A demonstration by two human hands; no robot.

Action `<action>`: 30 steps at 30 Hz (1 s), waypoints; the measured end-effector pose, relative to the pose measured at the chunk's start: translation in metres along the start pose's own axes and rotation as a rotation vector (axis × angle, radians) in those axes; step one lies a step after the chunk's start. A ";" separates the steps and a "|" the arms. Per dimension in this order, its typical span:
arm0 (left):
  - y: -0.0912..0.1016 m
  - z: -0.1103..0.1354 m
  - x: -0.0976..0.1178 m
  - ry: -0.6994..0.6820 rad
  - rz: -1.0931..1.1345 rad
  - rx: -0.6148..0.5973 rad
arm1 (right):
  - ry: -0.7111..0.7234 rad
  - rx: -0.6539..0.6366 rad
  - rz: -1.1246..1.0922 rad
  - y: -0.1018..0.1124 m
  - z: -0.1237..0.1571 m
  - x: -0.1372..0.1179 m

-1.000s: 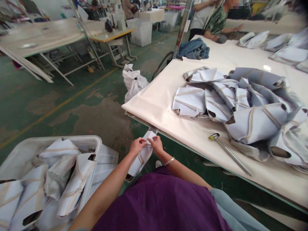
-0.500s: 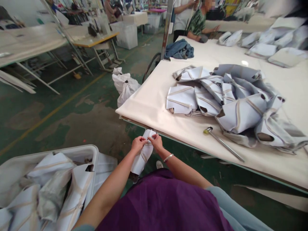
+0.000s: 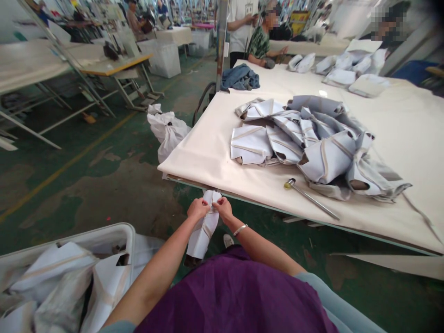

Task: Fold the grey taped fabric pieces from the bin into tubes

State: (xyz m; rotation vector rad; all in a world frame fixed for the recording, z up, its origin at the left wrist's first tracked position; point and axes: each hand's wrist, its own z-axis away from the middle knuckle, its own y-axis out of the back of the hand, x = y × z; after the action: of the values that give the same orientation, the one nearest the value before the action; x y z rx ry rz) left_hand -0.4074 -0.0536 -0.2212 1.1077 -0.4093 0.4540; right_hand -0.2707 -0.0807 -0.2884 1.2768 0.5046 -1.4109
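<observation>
A white sewn piece (image 3: 201,238) with beige tape along its seams hangs in front of me, just off the table's near edge. My left hand (image 3: 198,208) pinches its upper part from the left. From the right, my right hand (image 3: 223,209), with a bracelet on the wrist, pinches the same part, its fingertips close to those of the left. What lies right between the fingertips is too small to make out. The piece's top end meets the table edge, and its lower end is dark.
On the pale-covered table (image 3: 197,157) lie a heap of similar white pieces (image 3: 329,155) and a hammer (image 3: 312,199). A white bin (image 3: 130,240) of such pieces stands at lower left. A tied white sack (image 3: 169,132) rests beside the table; people work beyond it.
My view has turned to the right, so the table and heap appear farther left. Both hands keep their pinch on the white piece, almost in the same place.
</observation>
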 end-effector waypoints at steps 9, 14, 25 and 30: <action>-0.015 -0.008 0.016 0.038 -0.152 0.240 | -0.042 0.002 0.152 0.000 -0.005 -0.010; -0.023 -0.039 0.020 0.268 0.028 0.203 | -0.015 -0.023 0.154 0.005 -0.003 -0.015; -0.022 -0.067 -0.002 0.118 -0.001 -0.031 | 0.029 -0.096 0.201 0.010 -0.005 -0.013; -0.020 -0.063 -0.012 0.106 0.115 -0.039 | 0.601 -0.141 0.512 0.027 -0.003 -0.022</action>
State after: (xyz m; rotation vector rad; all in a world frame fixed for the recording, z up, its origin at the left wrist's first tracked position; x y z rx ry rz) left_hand -0.4010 -0.0056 -0.2676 1.0210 -0.3889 0.6010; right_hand -0.2500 -0.0772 -0.2611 1.5714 0.6057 -0.5471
